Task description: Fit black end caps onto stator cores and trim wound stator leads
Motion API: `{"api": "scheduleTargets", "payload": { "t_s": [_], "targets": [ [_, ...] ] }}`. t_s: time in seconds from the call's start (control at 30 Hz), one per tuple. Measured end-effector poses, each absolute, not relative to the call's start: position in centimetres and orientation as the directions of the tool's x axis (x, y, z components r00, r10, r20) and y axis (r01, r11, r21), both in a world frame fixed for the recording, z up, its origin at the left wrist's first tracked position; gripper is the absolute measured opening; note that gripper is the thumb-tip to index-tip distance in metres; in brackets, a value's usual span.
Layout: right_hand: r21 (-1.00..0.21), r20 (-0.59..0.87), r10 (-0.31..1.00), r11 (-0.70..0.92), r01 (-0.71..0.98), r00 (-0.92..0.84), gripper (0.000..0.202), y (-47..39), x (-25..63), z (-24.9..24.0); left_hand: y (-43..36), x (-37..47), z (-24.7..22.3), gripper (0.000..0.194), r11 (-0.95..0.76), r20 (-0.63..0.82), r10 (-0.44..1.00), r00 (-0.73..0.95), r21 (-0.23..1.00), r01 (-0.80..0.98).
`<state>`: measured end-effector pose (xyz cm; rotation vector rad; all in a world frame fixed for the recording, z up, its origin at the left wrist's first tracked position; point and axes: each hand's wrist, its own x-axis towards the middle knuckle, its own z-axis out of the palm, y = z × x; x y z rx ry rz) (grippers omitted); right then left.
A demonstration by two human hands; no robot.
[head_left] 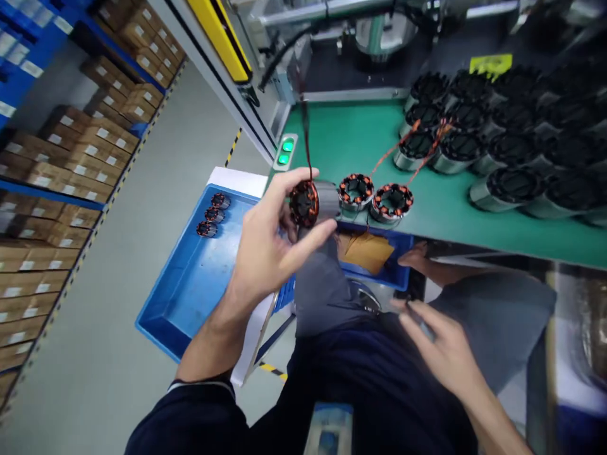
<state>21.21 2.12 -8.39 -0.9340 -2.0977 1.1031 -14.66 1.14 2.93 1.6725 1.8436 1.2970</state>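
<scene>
My left hand (pixel 265 246) is wrapped around a motor stator (pixel 304 203) above the left front edge of the green bench. Its wound face, with black and copper colours, points left, and dark wire leads rise from it. Two more wound stators (pixel 392 201) sit side by side at the bench edge, just right of that hand, with orange leads trailing back. Low over my lap, my right hand (pixel 441 347) is closed around a slim dark-grey tool (pixel 425 328); its kind is mostly hidden by the fingers.
Rows of stators (pixel 509 183) fill the right of the green bench (pixel 351 133). A blue tray (pixel 165 297) at left contains three wound stators (pixel 213 215). Under the bench edge is a blue bin (pixel 402 256). A switch box (pixel 285 151) with green buttons stands at the bench corner.
</scene>
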Motion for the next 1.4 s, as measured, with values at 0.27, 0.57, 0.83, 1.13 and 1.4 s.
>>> {"api": "scheduleTargets", "payload": {
  "t_s": [0.27,0.57,0.83,1.13,1.4],
  "targets": [
    [-0.9,0.341,0.862,0.415,0.135,-0.376,0.034,4.5,16.7,1.6,-4.2,-5.7,0.4,0.072,-0.283,0.276,0.957,0.087,0.828,0.484],
    [-0.994,0.01,0.952,-0.024,-0.108,-0.304,0.018,3.7,17.0,-2.8,-5.0,-2.8,-4.5,0.07,-0.289,0.305,0.946,-0.111,0.947,0.141],
    [-0.999,-0.016,0.915,-0.034,-0.037,-0.404,0.013,3.4,16.6,-1.9,-4.9,-1.3,-4.3,0.028,0.077,-0.109,0.991,-0.084,0.945,-0.316],
    [-0.915,-0.116,0.867,0.097,0.392,-0.485,0.028,0.9,20.6,-2.0,-3.8,-1.5,-4.9,0.025,0.007,-0.078,0.963,-0.258,0.964,-0.265],
    [-0.853,-0.035,0.779,0.303,0.425,-0.627,0.043,1.0,20.6,-2.5,-3.5,-0.9,-6.5,0.027,-0.113,0.071,0.97,-0.232,0.978,-0.175]
  ]
}}
